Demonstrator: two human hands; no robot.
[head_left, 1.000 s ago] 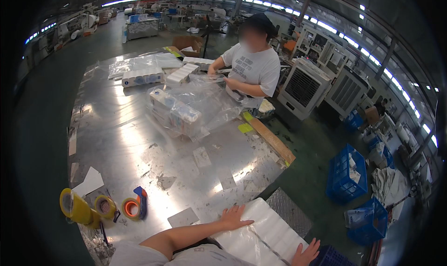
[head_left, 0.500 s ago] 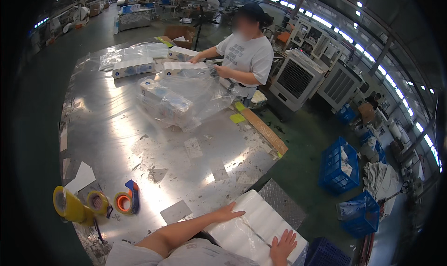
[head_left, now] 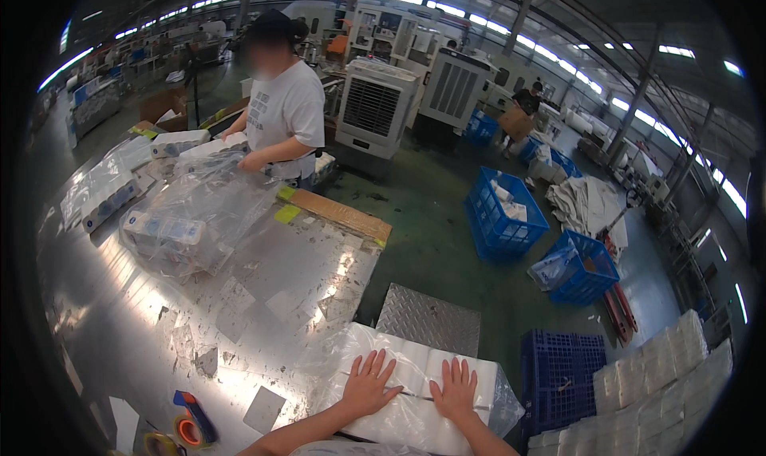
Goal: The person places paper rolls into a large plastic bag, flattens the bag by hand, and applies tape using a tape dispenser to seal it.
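Observation:
Both of my hands lie flat, fingers spread, on top of a white pack wrapped in clear plastic (head_left: 415, 392) at the near right corner of a shiny metal table (head_left: 159, 320). My left hand (head_left: 369, 384) rests on the pack's left half. My right hand (head_left: 455, 388) rests on its right half, close beside the left. Neither hand grips anything.
A person in a white shirt (head_left: 279, 113) across the table handles a big clear plastic bag of packs (head_left: 191, 217). Orange tape in a blue dispenser (head_left: 190, 424) lies near me. Blue crates (head_left: 503, 213) stand on the green floor, stacked white packs (head_left: 662, 376) at right, an air cooler (head_left: 371, 109) behind.
The view has swung right and the table has slid left. My right hand has come up from the pack's near edge onto its top, beside the left hand.

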